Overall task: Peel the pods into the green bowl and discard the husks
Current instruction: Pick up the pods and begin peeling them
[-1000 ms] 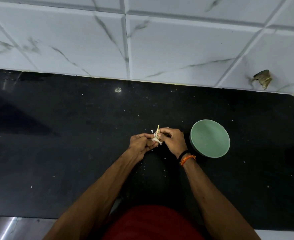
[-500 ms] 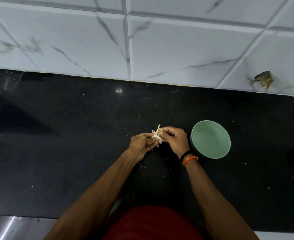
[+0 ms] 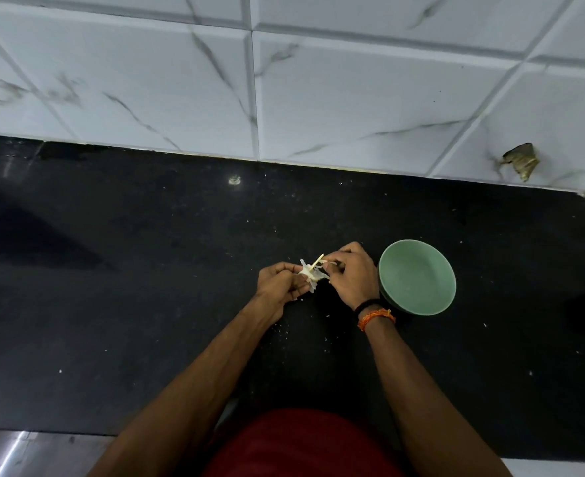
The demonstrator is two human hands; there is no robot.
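The pod (image 3: 311, 273) is a small, pale, ragged thing — whitish papery husk flaring out and a thin yellowish stalk sticking up — held above the black desk (image 3: 146, 270), just left of the green bowl (image 3: 417, 277). The left hand (image 3: 279, 287) and right hand (image 3: 353, 277) each have fingers pinched on it from opposite sides.

- The right hand (image 3: 352, 275) has drawn a little away from the left hand (image 3: 282, 287), pulling at the pod's (image 3: 310, 271) papery husk.
- The white husk now splays out wider between the fingers (more frayed than a second ago).
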